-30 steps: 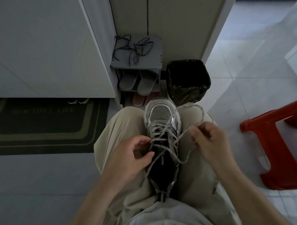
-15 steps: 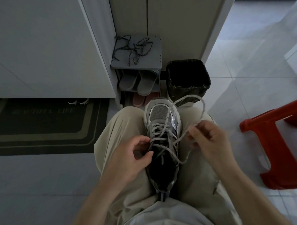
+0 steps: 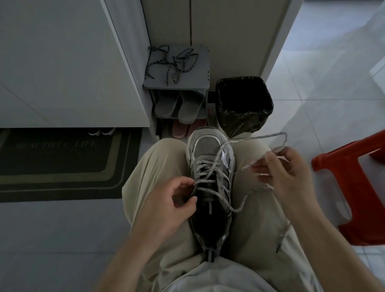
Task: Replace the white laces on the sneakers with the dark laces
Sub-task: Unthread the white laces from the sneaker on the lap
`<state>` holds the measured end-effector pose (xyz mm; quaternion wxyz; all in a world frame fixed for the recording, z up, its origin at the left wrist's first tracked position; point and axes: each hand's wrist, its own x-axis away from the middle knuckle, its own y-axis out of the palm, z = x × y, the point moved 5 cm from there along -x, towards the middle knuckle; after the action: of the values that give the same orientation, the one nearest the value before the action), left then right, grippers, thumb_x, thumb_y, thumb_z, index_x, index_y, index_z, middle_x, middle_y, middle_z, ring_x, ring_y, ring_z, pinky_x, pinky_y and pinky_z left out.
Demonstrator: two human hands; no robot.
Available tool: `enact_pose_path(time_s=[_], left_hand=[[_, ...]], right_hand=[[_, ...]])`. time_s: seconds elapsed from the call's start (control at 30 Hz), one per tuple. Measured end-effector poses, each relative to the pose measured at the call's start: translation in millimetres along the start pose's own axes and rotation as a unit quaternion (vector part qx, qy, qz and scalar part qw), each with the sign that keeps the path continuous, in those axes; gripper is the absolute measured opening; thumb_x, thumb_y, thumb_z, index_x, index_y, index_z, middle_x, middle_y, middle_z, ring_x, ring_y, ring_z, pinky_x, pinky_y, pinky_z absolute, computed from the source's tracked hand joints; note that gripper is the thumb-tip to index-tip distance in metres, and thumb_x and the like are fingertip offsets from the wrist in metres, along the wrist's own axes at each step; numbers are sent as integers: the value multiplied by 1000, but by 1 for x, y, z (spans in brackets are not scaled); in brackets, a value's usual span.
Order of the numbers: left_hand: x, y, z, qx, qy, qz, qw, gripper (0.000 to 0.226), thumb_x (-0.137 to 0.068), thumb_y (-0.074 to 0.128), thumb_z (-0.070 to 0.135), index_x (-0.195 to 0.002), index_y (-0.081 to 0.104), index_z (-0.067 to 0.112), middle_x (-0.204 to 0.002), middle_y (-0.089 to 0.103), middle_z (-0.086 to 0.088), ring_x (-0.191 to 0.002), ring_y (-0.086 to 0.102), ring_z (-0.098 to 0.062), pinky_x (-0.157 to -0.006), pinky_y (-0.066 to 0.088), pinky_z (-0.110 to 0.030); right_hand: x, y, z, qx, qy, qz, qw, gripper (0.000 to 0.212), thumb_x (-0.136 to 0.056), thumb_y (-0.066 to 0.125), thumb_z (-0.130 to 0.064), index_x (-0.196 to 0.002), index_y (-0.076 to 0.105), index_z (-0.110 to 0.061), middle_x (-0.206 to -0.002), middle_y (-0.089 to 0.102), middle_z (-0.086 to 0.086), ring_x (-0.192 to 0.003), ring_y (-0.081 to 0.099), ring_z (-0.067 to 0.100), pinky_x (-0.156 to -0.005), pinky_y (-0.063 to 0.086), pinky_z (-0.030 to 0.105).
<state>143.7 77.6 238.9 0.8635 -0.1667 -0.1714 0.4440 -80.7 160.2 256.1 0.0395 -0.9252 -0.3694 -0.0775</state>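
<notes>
Left hand (image 3: 169, 206) pinches the eyelet edge of the sneaker (image 3: 210, 168) on the lap (image 3: 155, 166). Right hand (image 3: 289, 174), clamped on the white lace (image 3: 253, 137), has swung further right of the sneaker, so unlacing advances. Dark laces (image 3: 173, 63) lie beyond its toe, untouched.

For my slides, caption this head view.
Sneaker on lap: left hand grips its side, right hand holds the white lace; dark laces lie on the rack.
</notes>
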Motion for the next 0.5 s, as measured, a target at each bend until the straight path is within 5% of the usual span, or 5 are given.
enact_pose_path(time_s=[0.13, 0.23, 0.33, 0.4, 0.5], left_hand=[[-2, 2, -3, 16, 4, 6, 1000, 26, -76, 76, 26, -95, 63, 38, -88, 69, 21, -85, 66, 0, -77, 52, -21], [-5, 2, 1, 27, 15, 31, 999, 14, -80, 71, 25, -88, 64, 34, -83, 68, 21, -78, 64, 2, -70, 49, -12], [-9, 4, 6, 15, 25, 47, 998, 12, -83, 69, 17, -80, 63, 28, -75, 66, 15, -67, 60, 0, -62, 45, -10], [-11, 7, 10, 0, 39, 33, 999, 13, -86, 64, 15, -78, 60, 24, -72, 62, 8, -60, 55, -6, -56, 43, -15], [-9, 9, 17, -44, 80, 36, 995, 12, -91, 56, 19, -80, 54, 23, -65, 55, 2, -53, 49, -13, -47, 41, -25]], right_hand=[[4, 1, -4, 161, -50, -112, 979, 28, -80, 63, -50, -74, 64, -22, -66, 69, 2, -60, 64, 18, -61, 53, 39], [27, 15, 7, 411, -89, -250, 872, 32, -64, 65, -67, -69, 61, -35, -65, 63, -11, -63, 58, 2, -59, 43, 13], [44, 24, 16, 481, -212, -266, 808, 34, -66, 57, -67, -73, 57, -33, -69, 53, -18, -63, 50, 1, -60, 41, 19], [47, 24, 20, 461, -259, -246, 812, 28, -73, 54, -56, -74, 58, -29, -70, 49, -21, -65, 48, 2, -64, 43, 25], [43, 23, 12, 426, -270, -203, 839, 24, -78, 53, -50, -74, 58, -27, -65, 49, -22, -68, 42, -7, -71, 33, 15]])
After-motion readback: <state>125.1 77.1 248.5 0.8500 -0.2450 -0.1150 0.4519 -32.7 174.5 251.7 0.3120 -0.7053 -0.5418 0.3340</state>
